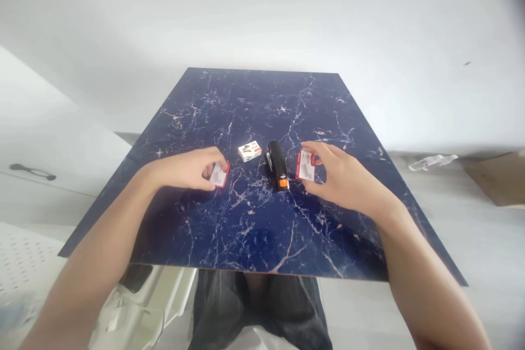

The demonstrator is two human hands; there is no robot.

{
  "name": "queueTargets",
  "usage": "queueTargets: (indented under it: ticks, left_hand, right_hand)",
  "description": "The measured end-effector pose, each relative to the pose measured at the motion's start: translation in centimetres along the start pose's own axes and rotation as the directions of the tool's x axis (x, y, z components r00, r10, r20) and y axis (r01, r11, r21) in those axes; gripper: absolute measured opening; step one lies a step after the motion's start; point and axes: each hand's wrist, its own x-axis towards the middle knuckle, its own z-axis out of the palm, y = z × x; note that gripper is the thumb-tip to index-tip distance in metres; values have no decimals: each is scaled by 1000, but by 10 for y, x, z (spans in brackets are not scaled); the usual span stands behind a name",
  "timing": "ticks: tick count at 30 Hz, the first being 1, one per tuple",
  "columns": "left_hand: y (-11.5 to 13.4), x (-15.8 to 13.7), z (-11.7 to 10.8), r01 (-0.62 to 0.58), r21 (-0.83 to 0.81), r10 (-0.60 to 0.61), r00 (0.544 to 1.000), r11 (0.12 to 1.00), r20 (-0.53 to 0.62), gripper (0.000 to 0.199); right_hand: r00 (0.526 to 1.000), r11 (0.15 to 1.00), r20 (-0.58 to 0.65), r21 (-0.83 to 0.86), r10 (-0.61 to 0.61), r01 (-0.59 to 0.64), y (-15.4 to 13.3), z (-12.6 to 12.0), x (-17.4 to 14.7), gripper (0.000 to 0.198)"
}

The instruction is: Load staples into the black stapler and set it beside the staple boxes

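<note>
My left hand is closed around a small red and white box, thumb and fingers gripping its edges. On the other side, my right hand pinches a similar red and white box between thumb and fingers. Between the two hands lies a black stapler with an orange patch at its near end. Just left of the stapler, a white box with a dark picture and red print rests on the table. Neither hand touches the stapler or the white box.
All of this is on a dark blue marble-patterned table against a white wall. A clear plastic bottle and a cardboard box lie beyond its right edge. At left stands a white cabinet with a dark handle.
</note>
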Motion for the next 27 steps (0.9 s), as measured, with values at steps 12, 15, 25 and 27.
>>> queueTargets:
  ticks: [12,15,25,27]
  left_hand:
    - [51,26,64,-35,-238,-14,980,971,-199,94]
    - [45,22,56,-48,-201,11,983,978,-184,108]
    - [43,27,76,-123,-8,117,961,992,-252,66]
    - [46,31,80,-118,-14,109,950,993,-294,60]
  right_hand:
    - [832,873,-335,53,-443,486,-41,56,13,16]
    - [858,885,-290,67,-424,460,-40,60,16,15]
    - [967,908,91,333,238,-255,-28,41,16,39]
    - [965,879,122,400,232,-261,-34,44,16,50]
